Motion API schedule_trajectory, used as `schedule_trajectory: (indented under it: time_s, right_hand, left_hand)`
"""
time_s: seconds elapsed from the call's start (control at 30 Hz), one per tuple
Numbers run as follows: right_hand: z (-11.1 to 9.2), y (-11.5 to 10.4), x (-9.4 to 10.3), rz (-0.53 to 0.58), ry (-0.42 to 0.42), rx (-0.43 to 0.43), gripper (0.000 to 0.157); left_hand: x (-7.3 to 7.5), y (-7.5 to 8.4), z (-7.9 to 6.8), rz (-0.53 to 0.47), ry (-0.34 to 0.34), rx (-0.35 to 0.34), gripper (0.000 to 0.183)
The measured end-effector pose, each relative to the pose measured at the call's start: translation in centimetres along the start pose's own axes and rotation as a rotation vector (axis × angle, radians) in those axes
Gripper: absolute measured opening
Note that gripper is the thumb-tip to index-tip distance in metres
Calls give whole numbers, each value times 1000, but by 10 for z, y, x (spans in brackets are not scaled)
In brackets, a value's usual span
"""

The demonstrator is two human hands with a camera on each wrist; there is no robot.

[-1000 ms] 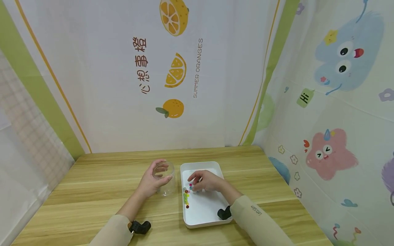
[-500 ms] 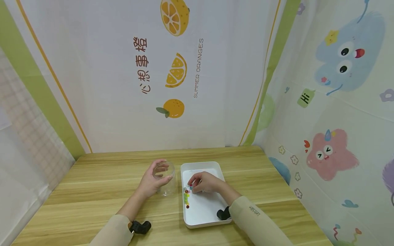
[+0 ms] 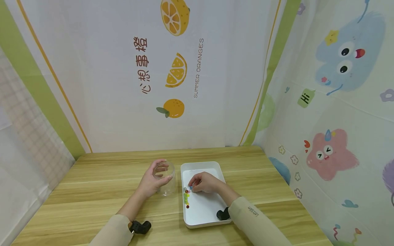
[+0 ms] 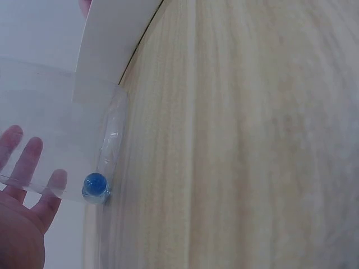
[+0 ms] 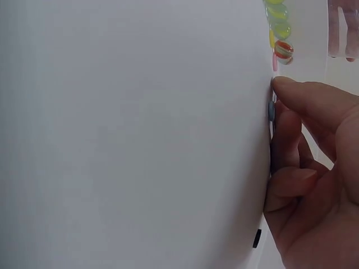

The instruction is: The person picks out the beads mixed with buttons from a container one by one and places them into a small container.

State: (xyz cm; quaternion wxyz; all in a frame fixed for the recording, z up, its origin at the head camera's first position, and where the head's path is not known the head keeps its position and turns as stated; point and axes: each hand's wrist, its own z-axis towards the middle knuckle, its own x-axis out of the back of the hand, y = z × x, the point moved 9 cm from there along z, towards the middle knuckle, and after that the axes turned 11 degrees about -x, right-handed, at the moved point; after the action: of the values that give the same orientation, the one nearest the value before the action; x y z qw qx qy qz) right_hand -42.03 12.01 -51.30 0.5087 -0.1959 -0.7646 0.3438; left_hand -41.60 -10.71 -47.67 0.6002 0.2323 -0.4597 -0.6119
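My left hand (image 3: 150, 182) grips a clear plastic jar (image 3: 167, 189), fingers wrapped round its far side and thumb near the rim. A blue marble (image 4: 95, 184) shows at the jar's bottom in the left wrist view. Down inside the white tray (image 3: 206, 215), my right hand (image 3: 205, 182) has its thumb and bent fingers at the tray's floor. A small flat blue piece (image 5: 271, 111) lies right beside those fingertips; I cannot tell whether they pinch anything. Yellow-green marbles (image 5: 277, 12) and a red-striped marble (image 5: 284, 50) line the tray's left side.
The tray stands right of the jar on a wooden table (image 3: 77, 205). A small black piece (image 5: 257, 238) lies in the tray. Black wrist cameras (image 3: 141, 227) sit on both wrists. Printed curtains hang behind and to the right.
My right hand has lowered slightly and its fingers have drawn closer together over the small pieces, covering a pink one. The left hand and jar have stayed put.
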Motion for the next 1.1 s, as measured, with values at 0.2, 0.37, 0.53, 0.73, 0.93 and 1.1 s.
schedule_trajectory:
  time_s: [0.2, 0.37, 0.53, 0.73, 0.93, 1.1]
  right_hand:
    - [1, 2, 1, 0, 13, -4, 11]
    - [0, 1, 2, 3, 14, 0, 10]
    - [-2, 0, 3, 5, 12, 3, 10]
    - [-3, 0, 5, 18, 19, 20, 10]
    - [-3, -1, 11, 35, 33, 21, 11]
    - [-5, -3, 18, 54, 46, -5, 15]
  left_hand:
    - [0, 0, 1, -3, 5, -2, 69]
    - [1, 2, 1, -12, 8, 2, 71]
    - [0, 3, 0, -12, 5, 18, 72]
    - [-1, 3, -1, -7, -6, 25, 72]
    - [-1, 3, -1, -3, -6, 20, 71]
    - [0, 2, -1, 0, -4, 22, 72]
